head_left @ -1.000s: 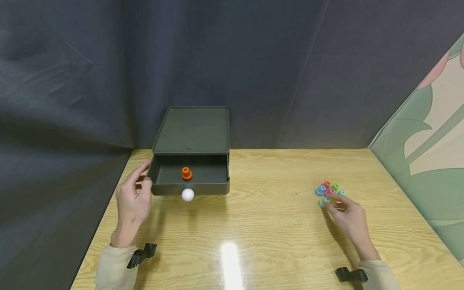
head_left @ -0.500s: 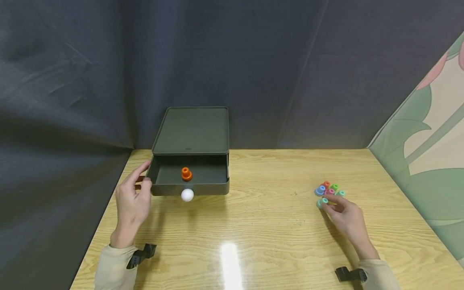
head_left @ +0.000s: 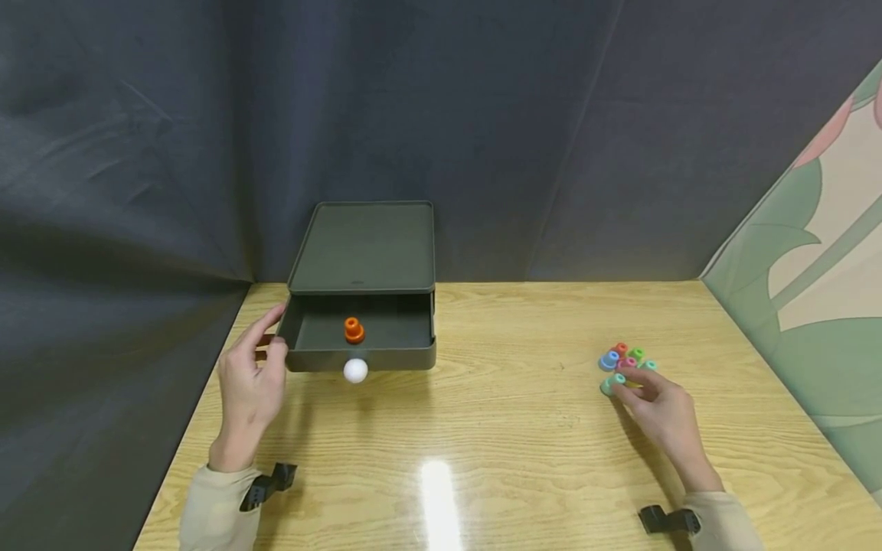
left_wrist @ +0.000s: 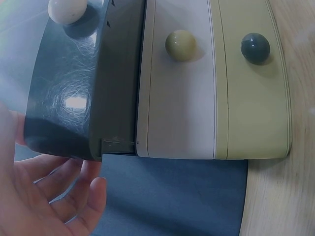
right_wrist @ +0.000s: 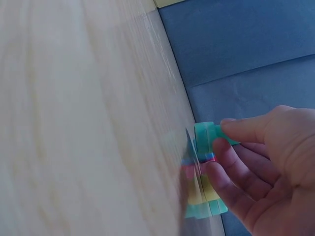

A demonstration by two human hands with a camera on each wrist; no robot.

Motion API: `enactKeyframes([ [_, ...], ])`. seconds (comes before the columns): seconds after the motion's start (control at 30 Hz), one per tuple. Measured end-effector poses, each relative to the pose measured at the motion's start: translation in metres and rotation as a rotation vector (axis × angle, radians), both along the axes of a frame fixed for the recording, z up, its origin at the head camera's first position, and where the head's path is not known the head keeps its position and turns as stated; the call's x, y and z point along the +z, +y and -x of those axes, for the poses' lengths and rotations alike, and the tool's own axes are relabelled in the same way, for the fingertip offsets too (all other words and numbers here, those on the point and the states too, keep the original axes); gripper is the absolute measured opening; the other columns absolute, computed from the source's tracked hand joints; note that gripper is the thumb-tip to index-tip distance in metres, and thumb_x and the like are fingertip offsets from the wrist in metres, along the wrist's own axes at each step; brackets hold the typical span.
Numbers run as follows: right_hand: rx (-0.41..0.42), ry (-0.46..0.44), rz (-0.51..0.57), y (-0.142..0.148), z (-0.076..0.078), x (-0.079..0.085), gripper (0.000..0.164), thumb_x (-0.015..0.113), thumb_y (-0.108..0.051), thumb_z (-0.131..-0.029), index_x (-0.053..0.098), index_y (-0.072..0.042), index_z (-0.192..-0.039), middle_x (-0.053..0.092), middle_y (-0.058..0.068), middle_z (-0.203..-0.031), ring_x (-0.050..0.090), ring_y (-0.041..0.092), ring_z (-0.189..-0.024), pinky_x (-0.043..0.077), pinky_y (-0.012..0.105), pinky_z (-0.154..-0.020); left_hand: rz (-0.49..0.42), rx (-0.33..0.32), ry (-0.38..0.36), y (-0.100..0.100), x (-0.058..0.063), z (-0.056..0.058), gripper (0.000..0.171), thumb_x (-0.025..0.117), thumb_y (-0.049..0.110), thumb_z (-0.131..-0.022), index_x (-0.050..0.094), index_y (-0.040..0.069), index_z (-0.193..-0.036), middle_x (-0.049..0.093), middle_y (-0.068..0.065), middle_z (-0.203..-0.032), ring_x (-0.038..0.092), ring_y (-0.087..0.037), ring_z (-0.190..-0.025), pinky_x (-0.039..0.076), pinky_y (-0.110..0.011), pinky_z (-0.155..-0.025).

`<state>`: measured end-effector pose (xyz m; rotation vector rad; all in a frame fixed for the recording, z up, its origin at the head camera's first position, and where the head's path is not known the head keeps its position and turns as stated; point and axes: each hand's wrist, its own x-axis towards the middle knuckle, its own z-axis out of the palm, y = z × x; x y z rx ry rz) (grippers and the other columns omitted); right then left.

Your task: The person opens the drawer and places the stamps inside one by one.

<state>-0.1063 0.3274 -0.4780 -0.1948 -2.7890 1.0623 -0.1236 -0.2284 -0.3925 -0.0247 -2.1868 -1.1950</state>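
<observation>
Head view: a teal peg (head_left: 611, 384) is pinched, tilted, between the thumb and fingers of the right grip (head_left: 664, 413); whether the bench (head_left: 496, 436) is touched by it cannot be told. Just beside it, a blue peg (head_left: 609, 360), a red peg (head_left: 621, 349), a pink peg (head_left: 628, 363), a green peg (head_left: 636, 354), a second teal peg (head_left: 650, 366) and a partly hidden yellow peg (right_wrist: 200, 191) are grouped. The left grip (head_left: 251, 383) is rested, fingers relaxed, against the left side of the extended dark drawer (head_left: 406, 358). An orange peg (head_left: 354, 330) is seated inside the dark drawer, upright, behind the white knob (head_left: 355, 370). Left wrist view: a white drawer (left_wrist: 182, 108) and a yellow-green drawer (left_wrist: 253, 108) are stacked beneath, closed.
</observation>
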Motion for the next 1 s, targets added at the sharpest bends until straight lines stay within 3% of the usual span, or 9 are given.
enactKeyframes([
  [0.1, -0.002, 0.008, 0.001, 0.001, 0.001, 0.002, 0.048, 0.074, -0.038, -0.101, 0.070, -0.003, -0.135, 0.072, 0.031, -0.129, 0.074, 0.015, -0.095, 0.054, 0.017, -0.068, 0.000, -0.001, 0.006, 0.000, 0.000, 0.000, 0.048, 0.051, 0.000, -0.098, 0.073, 0.011, -0.139, 0.075, -0.014, -0.134, 0.060, 0.014, -0.094, 0.043, -0.005, -0.077],
  [0.17, -0.002, 0.018, 0.011, 0.002, 0.001, 0.003, 0.048, 0.074, -0.038, -0.101, 0.071, -0.004, -0.134, 0.072, 0.029, -0.128, 0.066, -0.004, -0.090, 0.055, 0.016, -0.068, -0.001, 0.001, 0.009, 0.000, 0.001, 0.000, 0.048, 0.051, 0.000, -0.098, 0.073, 0.011, -0.139, 0.075, -0.014, -0.134, 0.060, 0.015, -0.093, 0.043, -0.005, -0.077],
  [0.27, 0.003, 0.049, 0.030, 0.001, 0.002, 0.003, 0.045, 0.076, -0.036, -0.100, 0.073, -0.004, -0.131, 0.073, 0.028, -0.127, 0.055, -0.021, -0.086, 0.054, 0.014, -0.069, 0.000, 0.006, 0.011, 0.000, 0.002, 0.000, 0.047, 0.050, 0.000, -0.098, 0.073, 0.010, -0.139, 0.075, -0.014, -0.134, 0.059, 0.017, -0.093, 0.043, -0.005, -0.076],
  [0.47, -0.014, 0.110, 0.028, -0.001, 0.002, 0.006, 0.039, 0.078, -0.033, -0.099, 0.077, -0.004, -0.125, 0.076, 0.026, -0.120, 0.052, -0.023, -0.084, 0.053, 0.013, -0.067, 0.002, 0.006, -0.003, 0.000, 0.002, -0.001, 0.046, 0.051, 0.001, -0.099, 0.072, 0.009, -0.139, 0.075, -0.014, -0.134, 0.059, 0.017, -0.094, 0.043, -0.005, -0.076],
  [0.73, -0.016, 0.181, 0.082, -0.009, 0.004, 0.015, 0.037, 0.079, -0.026, -0.099, 0.077, -0.001, -0.125, 0.073, 0.024, -0.130, 0.055, -0.023, -0.090, 0.049, 0.003, -0.076, 0.008, 0.016, -0.013, -0.001, 0.004, -0.002, 0.047, 0.051, 0.001, -0.099, 0.072, 0.011, -0.139, 0.075, -0.014, -0.134, 0.058, 0.017, -0.094, 0.042, -0.006, -0.077],
  [0.87, -0.017, 0.193, 0.094, -0.013, 0.004, 0.019, 0.035, 0.080, -0.027, -0.098, 0.078, -0.004, -0.124, 0.079, -0.004, -0.112, 0.058, -0.021, -0.089, 0.049, 0.002, -0.078, 0.002, 0.019, -0.010, -0.002, 0.004, -0.002, 0.048, 0.051, 0.000, -0.098, 0.073, 0.012, -0.139, 0.075, -0.014, -0.133, 0.058, 0.016, -0.093, 0.043, -0.006, -0.077],
  [1.0, -0.018, 0.199, 0.110, -0.014, 0.003, 0.024, 0.033, 0.080, -0.026, -0.097, 0.079, -0.004, -0.123, 0.067, -0.032, -0.097, 0.060, -0.020, -0.089, 0.048, 0.001, -0.079, 0.002, 0.006, -0.009, -0.001, 0.003, -0.001, 0.048, 0.051, 0.000, -0.098, 0.073, 0.011, -0.139, 0.075, -0.014, -0.134, 0.059, 0.016, -0.093, 0.043, -0.006, -0.076],
])
